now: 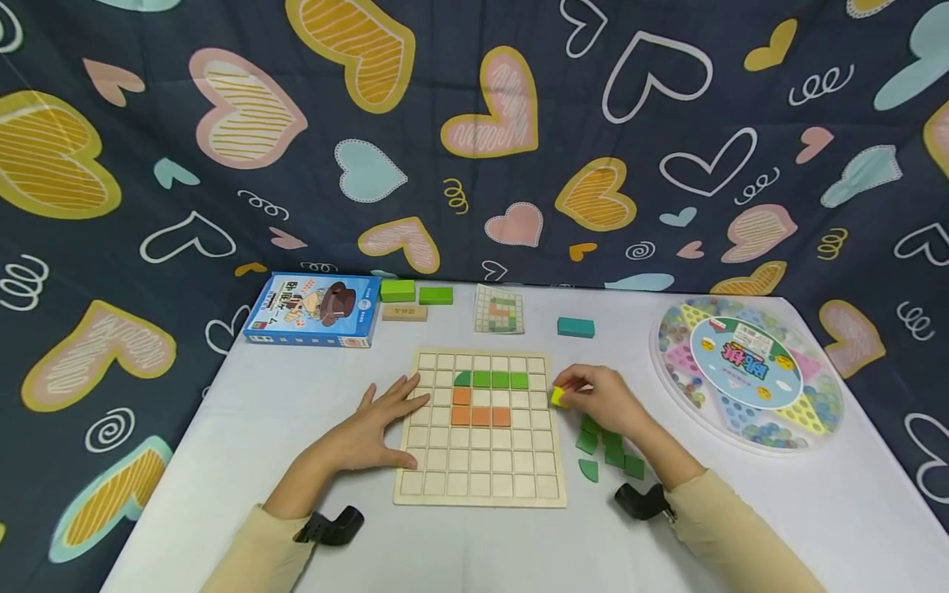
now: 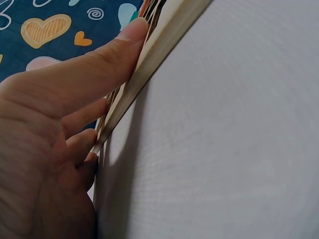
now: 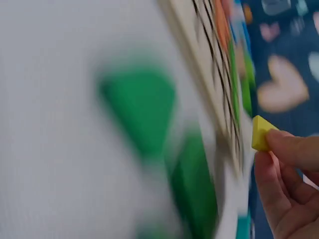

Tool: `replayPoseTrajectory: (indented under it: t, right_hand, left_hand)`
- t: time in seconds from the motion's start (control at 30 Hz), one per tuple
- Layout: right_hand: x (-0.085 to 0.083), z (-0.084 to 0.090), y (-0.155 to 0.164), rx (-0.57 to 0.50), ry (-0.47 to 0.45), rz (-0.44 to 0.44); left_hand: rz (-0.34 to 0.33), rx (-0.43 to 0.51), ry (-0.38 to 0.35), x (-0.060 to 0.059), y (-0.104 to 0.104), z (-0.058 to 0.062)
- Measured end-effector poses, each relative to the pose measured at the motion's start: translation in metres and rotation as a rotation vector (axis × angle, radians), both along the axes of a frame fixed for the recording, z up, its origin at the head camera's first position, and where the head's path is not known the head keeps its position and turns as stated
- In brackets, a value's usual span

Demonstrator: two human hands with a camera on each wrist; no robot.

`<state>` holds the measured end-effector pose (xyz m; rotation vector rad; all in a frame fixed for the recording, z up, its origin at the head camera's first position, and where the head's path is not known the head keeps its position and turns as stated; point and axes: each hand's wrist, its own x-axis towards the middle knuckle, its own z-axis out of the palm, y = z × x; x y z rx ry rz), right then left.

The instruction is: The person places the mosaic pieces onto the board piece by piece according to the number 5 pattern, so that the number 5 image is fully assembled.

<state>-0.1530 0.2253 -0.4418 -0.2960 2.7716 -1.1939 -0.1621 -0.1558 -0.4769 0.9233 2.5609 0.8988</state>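
The right hand (image 1: pixel 604 399) is closed with thumb and fingertips on a small yellow piece (image 1: pixel 557 399), which it pinches at its nine o'clock side. This piece is just beside the right edge of the board (image 1: pixel 489 461), between two and three o'clock from the board's middle; whether it touches the edge, one cannot tell. In the right wrist view, one corner of the piece points upward, free of the fingers. Below the same hand, toward its six o'clock, several loose green pieces (image 1: pixel 614 455) lie near one another on the table (image 1: pixel 474 548), and one of them has a rounded side. The left hand (image 1: pixel 374 427) is open, its fingers spread, and it touches the board at nine o'clock, the thumb resting at the edge. On the board, a row of green tiles (image 1: pixel 500 380) lies toward twelve o'clock, and four orange tiles (image 1: pixel 481 416) are set nearer to the middle. Beyond the board, a card (image 1: pixel 499 310) lies at twelve o'clock, a teal block (image 1: pixel 576 328) between one and two, and a blue box (image 1: pixel 314 310) at ten.
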Motion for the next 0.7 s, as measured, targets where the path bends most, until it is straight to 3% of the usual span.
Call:
replayPoseTrajectory:
  t: [0.2, 0.47, 0.7]
  right_hand:
    - [0.004, -0.008, -0.043, 0.003, -0.039, 0.140]
    - [0.007, -0.010, -0.056, 0.078, -0.036, 0.150]
    - [0.007, -0.011, -0.055, 0.056, -0.030, 0.141]
  left_hand:
    - [0.000, 0.006, -0.008, 0.001, -0.001, 0.001]
    - [0.003, 0.004, -0.003, 0.002, 0.001, -0.001]
    - [0.006, 0.003, -0.003, 0.001, 0.000, 0.000]
